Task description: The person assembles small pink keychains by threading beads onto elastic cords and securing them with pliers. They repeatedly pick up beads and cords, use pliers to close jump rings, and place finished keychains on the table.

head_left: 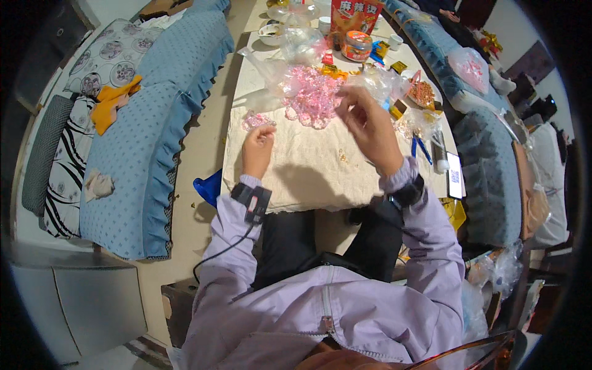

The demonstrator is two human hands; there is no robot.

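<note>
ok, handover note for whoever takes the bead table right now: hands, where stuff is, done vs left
Left hand: resting on the cream cloth, fingers pinched; what they hold is too small to tell.
Right hand: raised above the cloth, fingers curled by the pink bead pile; grasp unclear.
Small pink bead cluster lies just beyond the left hand.
Blue pliers lie unused at the right.
Done: possibly that small cluster.
Left: most beads are loose in the pile.
</note>
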